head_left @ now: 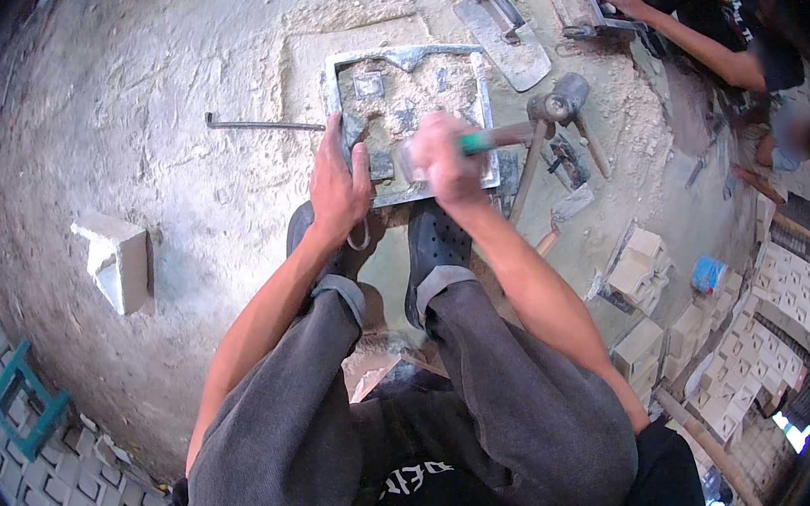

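On the dusty grey floor point(225, 202) lies a square grey metal frame point(480, 82). The left hand point(335, 186), partly spread, touches its left edge; the blurred right hand point(447, 161) grips a partly green tool point(476, 142) above it.

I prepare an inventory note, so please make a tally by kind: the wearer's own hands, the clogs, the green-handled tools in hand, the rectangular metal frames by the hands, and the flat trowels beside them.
Own hands, left hand and right hand: 2
Black clogs: 2
Green-handled tool: 1
Rectangular metal frame: 1
Flat trowel: 1
Total: 7
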Demonstrator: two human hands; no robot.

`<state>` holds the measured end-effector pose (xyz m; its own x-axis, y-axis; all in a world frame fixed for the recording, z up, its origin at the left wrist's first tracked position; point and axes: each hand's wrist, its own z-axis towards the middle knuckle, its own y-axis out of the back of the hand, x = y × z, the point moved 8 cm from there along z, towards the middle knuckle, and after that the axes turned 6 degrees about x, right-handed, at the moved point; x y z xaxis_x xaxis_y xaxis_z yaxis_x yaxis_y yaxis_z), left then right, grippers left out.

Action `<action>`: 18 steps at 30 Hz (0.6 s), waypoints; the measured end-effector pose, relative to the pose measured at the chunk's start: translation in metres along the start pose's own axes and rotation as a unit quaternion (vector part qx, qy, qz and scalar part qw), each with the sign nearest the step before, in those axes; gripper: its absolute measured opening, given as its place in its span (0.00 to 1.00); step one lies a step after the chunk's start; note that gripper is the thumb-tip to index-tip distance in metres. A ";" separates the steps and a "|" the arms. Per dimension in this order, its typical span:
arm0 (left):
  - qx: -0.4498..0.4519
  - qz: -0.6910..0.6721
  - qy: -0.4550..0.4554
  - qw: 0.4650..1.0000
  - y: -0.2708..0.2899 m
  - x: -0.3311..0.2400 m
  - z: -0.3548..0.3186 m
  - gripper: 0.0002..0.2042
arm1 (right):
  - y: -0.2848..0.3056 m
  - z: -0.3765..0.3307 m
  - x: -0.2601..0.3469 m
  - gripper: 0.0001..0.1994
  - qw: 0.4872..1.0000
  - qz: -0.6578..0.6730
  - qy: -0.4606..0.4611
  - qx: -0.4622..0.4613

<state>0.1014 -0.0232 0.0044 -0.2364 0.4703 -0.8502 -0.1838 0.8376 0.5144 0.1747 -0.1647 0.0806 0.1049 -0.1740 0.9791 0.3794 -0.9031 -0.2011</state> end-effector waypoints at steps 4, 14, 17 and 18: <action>0.015 -0.007 0.011 1.000 -0.005 -0.006 0.002 0.27 | 0.005 0.007 -0.053 0.18 0.996 -0.051 -0.077 -0.004; -0.015 0.000 -0.194 0.981 0.012 -0.048 0.007 0.22 | 0.000 0.011 0.039 0.23 0.967 -0.168 0.172 0.087; 0.045 -0.184 -0.238 0.953 0.014 -0.088 0.014 0.22 | 0.001 0.008 0.052 0.35 0.948 -0.244 0.187 0.079; 0.074 -0.221 -0.225 0.946 0.009 -0.095 0.014 0.23 | 0.000 0.007 0.055 0.36 0.944 -0.261 0.192 0.068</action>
<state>0.1354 -0.0566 0.0881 0.2679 0.1081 -0.9574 -0.0259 0.9941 0.1051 0.1865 -0.1718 0.1345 -0.4599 0.1266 0.8789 0.4045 -0.8513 0.3342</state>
